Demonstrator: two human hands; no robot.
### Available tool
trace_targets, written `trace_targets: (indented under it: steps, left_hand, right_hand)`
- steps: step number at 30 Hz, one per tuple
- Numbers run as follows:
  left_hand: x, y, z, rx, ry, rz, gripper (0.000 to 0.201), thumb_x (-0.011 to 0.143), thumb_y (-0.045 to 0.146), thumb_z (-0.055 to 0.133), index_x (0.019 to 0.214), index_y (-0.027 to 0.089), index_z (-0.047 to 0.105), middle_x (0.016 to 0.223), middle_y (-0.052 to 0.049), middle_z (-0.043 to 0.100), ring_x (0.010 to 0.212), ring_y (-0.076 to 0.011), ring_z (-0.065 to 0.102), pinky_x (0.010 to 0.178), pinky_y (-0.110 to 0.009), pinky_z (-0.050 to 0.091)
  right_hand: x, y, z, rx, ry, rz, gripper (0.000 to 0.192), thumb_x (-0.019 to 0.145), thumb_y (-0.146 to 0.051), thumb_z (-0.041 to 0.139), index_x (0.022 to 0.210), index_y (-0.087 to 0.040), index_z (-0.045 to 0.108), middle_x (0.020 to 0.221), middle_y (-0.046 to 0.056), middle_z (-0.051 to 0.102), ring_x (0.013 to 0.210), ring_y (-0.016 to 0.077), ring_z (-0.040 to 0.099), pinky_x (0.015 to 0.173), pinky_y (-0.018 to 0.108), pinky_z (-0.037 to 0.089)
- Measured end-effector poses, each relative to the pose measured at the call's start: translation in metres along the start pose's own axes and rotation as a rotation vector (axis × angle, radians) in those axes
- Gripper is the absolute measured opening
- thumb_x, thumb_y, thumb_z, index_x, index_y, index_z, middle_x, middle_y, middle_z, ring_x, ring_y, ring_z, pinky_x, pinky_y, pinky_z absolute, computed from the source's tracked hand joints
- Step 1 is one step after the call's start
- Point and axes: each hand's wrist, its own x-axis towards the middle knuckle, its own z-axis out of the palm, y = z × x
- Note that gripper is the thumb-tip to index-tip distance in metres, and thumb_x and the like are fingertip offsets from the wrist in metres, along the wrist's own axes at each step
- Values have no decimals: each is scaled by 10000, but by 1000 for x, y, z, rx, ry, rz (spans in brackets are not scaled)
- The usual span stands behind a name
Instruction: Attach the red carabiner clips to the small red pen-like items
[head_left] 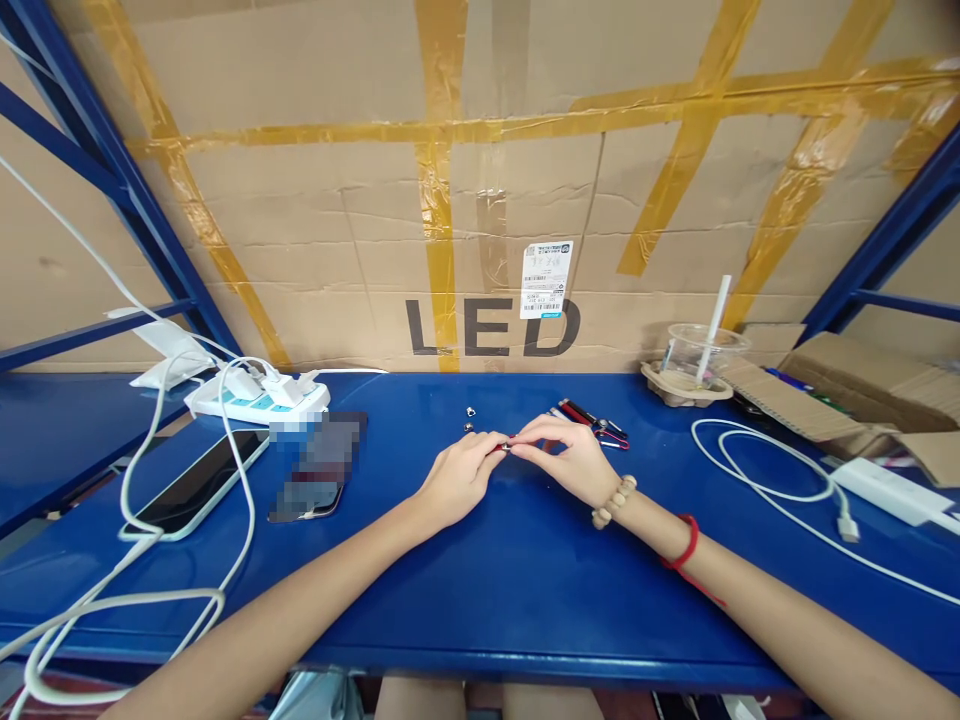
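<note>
Surface: a blue metal shelf (525, 580) serves as the bench, its front edge running across the bottom of the view.
Backdrop: a large cardboard sheet (315, 230) marked "LED", patched with yellow tape, with a white barcode label (545, 279) on it.
Frame: blue shelving uprights (112, 170) slant at both sides.
Left hand (457, 478): fingers curled, tips pinched on a small red-and-metal part (507, 446) at mid-bench.
Right hand (564, 455): fingertips closed on the same part from the other side; bead bracelet (613, 501) and red cord (684, 545) on the wrist.
Just behind: two tiny metal pieces (469, 419) and a bunch of red and black wires (596, 420).
Left side: white power strip (259, 398), phone (196, 482), white cables (142, 600).
Right side: plastic cup with straw (694, 355), white charger cable (780, 480), cardboard box (847, 385).
</note>
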Motion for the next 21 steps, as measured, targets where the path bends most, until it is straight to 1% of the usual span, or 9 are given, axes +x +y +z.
trace_targets:
  steps: [2,4,7,9,11,13,17,21]
  left_hand:
    - [0,1,0,25,11,-7,230,919,265,318,1012,242,527,982,12,609,902,-145,554,795,-262,431]
    - [-1,1,0,45,26,-29,227,920,261,315,1009,248,523,977,18,610,903,-144,552,796,-262,431]
    - [0,2,-1,67,43,-64,226,921,254,308,1004,251,517,976,23,611,903,-147,547,785,-264,434]
    - [0,2,-1,79,49,-76,227,920,248,305,1001,250,517,979,23,612,902,-148,544,783,-268,435]
    - [0,2,-1,87,48,-83,234,921,249,299,999,248,520,981,19,613,898,-150,545,783,-271,436]
    - [0,2,-1,87,41,-87,244,921,252,293,1002,248,523,988,13,613,899,-150,549,784,-273,438]
    - [0,2,-1,70,31,-85,249,919,256,290,1005,252,524,992,12,613,907,-150,555,787,-275,445]
    - [0,2,-1,65,49,-86,237,917,254,299,993,244,523,984,10,615,906,-150,554,788,-278,447]
  right_hand:
    - [1,4,-3,-80,19,52,213,790,-378,574,810,-197,685,792,39,663,685,143,606,518,230,469]
    - [1,9,-7,-221,22,74,204,779,-370,591,878,-216,682,833,31,661,668,136,606,522,231,465]
    - [0,15,-9,-412,-41,56,208,763,-364,614,925,-250,674,904,16,654,697,137,614,525,227,456]
    - [-1,17,-7,-466,-98,47,174,771,-342,608,906,-258,679,933,9,650,721,139,619,514,222,450]
    - [-2,19,-4,-474,-135,44,130,782,-301,596,862,-255,687,919,8,651,713,138,620,515,223,452]
    - [-1,21,-1,-444,-146,36,112,787,-261,585,819,-243,691,868,14,655,671,130,616,537,232,465]
    - [-1,24,2,-338,-152,26,107,784,-246,584,816,-220,683,808,19,649,582,104,593,547,231,471]
    - [0,16,1,-395,-185,14,113,779,-277,583,816,-231,679,798,3,649,621,108,597,551,223,450]
